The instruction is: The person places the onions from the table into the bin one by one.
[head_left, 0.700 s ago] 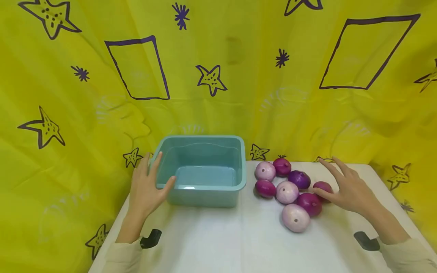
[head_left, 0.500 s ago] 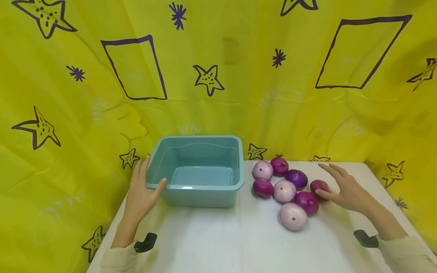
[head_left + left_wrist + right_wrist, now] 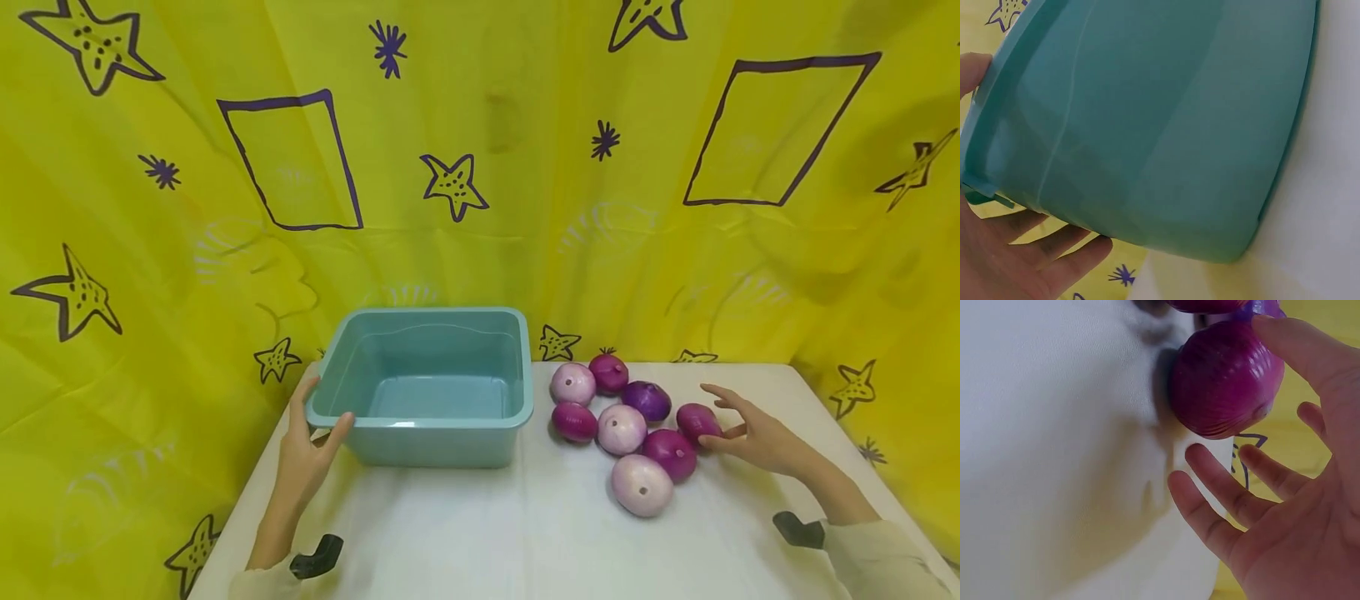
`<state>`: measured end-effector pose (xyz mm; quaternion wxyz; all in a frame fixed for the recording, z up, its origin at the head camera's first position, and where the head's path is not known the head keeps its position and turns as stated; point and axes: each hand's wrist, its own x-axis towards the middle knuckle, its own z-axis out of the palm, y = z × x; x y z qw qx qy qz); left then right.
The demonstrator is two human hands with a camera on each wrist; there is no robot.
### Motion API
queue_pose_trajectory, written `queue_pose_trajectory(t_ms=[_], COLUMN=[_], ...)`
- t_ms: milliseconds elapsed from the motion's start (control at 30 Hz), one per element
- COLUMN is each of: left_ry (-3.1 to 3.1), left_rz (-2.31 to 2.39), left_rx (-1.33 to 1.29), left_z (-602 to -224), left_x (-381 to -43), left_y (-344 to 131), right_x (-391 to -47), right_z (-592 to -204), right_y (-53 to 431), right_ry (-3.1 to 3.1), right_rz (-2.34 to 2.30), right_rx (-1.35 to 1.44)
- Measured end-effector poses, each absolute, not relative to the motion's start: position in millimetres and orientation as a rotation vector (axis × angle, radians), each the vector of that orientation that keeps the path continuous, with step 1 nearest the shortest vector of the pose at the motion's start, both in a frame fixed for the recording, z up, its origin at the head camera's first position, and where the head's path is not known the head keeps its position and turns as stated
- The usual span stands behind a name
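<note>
In the head view my left hand is at the front left corner of a teal plastic basin. Its thumb lies at the front rim, and the other fingers are spread along the outer left wall, fairly straight in the left wrist view. My right hand is beside the rightmost red onion. The thumb reaches that onion's near side; whether it touches cannot be told. In the right wrist view the right fingers are spread and apart from the onion.
Several more onions lie clustered right of the basin, among them a pale one in front and a dark purple one. They stand on a white tabletop. A yellow patterned curtain hangs close behind and at the sides.
My left hand has come down to the basin's corner, and my right hand has lowered towards the rightmost onion with its thumb closer in. Basin and onions have stayed put; the view has shifted slightly.
</note>
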<state>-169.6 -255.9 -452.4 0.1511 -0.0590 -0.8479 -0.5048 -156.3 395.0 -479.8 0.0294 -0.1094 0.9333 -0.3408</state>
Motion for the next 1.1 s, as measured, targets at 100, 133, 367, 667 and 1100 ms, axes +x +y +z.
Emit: queue_pose_trajectory(t_ms=[100,133,367,667,1100], left_ry=[-2.411,-2.404,-2.356,-2.305,-2.189], left_rz=[-1.506,-1.519,-1.566,-1.672,-1.784], left_rx=[-0.161,-0.155,-0.137,-0.161,-0.057], left_z=[-456.3,-457.5,-462.0,-465.0,-469.6], left_x=[-168.6,-168.8,-170.4,-166.5,-164.9], left_y=[-256.6,-256.6,-257.4,-258.2,-246.5], right_x=[-158.8,-159.3,-162.0,-160.9,-160.5], right_z=[-483.0,-484.2,-490.8,-495.7,-492.0], right_y=[396.8,397.5,399.5,399.2,402.0], right_ry=[2.817,2.804,2.756,2.742,2.8], right_rz=[-1.092,-1.104,-1.152,-1.14,-1.089], right_rx=[-0.309,-0.305,-0.287,-0.243,-0.191])
